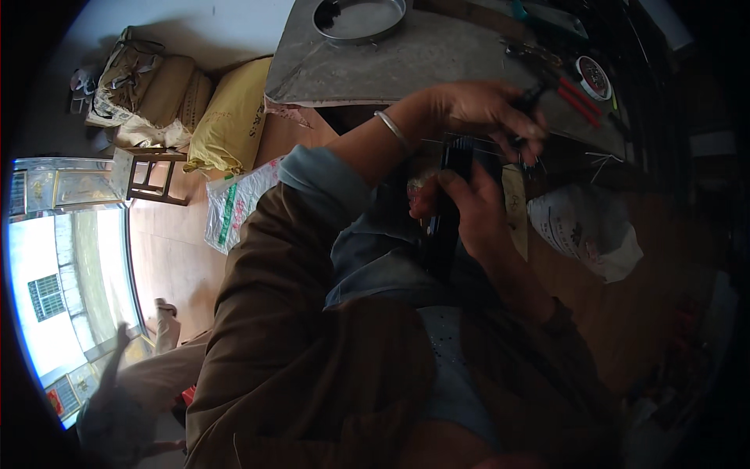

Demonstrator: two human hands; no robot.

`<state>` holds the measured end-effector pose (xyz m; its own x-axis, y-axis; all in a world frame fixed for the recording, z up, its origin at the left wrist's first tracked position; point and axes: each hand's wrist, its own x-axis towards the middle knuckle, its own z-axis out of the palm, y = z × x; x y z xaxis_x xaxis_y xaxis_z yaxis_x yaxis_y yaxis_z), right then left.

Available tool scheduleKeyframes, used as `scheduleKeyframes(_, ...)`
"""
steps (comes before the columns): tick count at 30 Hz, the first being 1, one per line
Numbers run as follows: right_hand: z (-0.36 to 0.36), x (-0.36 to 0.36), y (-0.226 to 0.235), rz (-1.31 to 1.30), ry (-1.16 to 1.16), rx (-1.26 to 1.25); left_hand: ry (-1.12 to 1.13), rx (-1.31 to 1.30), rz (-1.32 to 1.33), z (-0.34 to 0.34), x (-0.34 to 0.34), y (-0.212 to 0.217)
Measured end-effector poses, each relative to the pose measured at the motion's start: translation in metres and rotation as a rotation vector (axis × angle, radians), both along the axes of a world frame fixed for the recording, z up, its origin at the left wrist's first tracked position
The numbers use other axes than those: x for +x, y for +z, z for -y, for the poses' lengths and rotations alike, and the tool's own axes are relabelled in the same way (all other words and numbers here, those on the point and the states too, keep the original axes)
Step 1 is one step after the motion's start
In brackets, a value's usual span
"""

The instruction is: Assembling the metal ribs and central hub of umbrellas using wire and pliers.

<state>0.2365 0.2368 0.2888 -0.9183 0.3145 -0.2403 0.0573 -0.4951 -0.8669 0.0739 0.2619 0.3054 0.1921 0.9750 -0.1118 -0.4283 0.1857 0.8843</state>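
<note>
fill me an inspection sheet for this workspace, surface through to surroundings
Surface: grey table; a round metal tray on it holds dark bits.
Things in hand: dark bar-like piece; its exact kind is unclear.
Clutter: red-handled tool and round tin on the table; white bag lower down.
Hands: right hand grips the bar-like piece; left hand has bent fingers, hold unclear.
Cables: nothing seen for certain.
Surroundings: yellow sack, wooden stool, another person at lower left.

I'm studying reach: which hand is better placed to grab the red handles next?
Probably the left hand: it is nearer the red handles, while the right hand grips a dark object farther away. Whether the left is free is unclear.
</note>
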Motion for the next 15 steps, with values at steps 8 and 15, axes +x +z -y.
scheduleKeyframes(8,-0.003,-0.005,-0.004,0.028,0.004,-0.029,-0.232,0.063,0.019,0.006,-0.015,-0.006)
scheduleKeyframes(15,-0.01,0.006,-0.007,-0.04,-0.005,0.037,0.076,0.066,0.022,-0.001,0.002,0.007)
